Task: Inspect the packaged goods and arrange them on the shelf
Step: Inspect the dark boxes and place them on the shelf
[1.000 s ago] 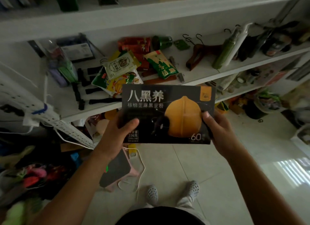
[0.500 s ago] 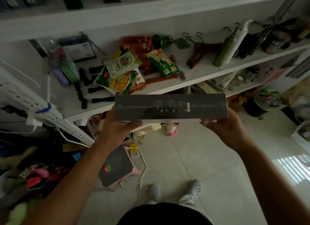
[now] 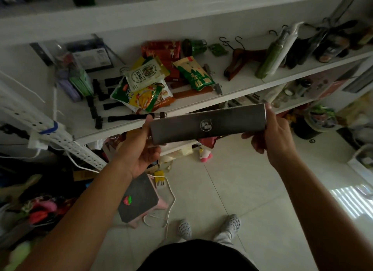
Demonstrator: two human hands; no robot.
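A: Where is the dark box [image 3: 207, 124] at this point?

B: In the air, just in front of the front edge of the shelf [image 3: 244, 87], tilted with its right end higher. A narrow side with a round logo faces the camera.

A: And the grip?

B: The left hand [image 3: 139, 149] takes the left end, thumb lying up along it and fingers curled underneath. The right hand [image 3: 272, 141] clasps the right end, forefinger raised at the upper corner. Both sets of fingers are closed on the box, not spread.

A: So how far along is the job?

B: Judging by the pose, the person is in the inspecting part, looking over one edge. Placing this box remains to be done. Several snack packets [image 3: 145, 89] already lie on the shelf, loosely heaped and overlapping, so tidying may also be left.

A: What crowds the shelf?

B: Behind the packets lie red packages [image 3: 161, 50] and a green jar [image 3: 194, 46]. Black clips [image 3: 121, 118] lie along the front edge on the left. Wooden hangers [image 3: 242, 58] and a green bottle [image 3: 268, 60] fill the right.

A: Any room?

B: A bare patch shows near the front edge, between the packets and the hangers. It looks tight for a box this long, so something may need shifting first.
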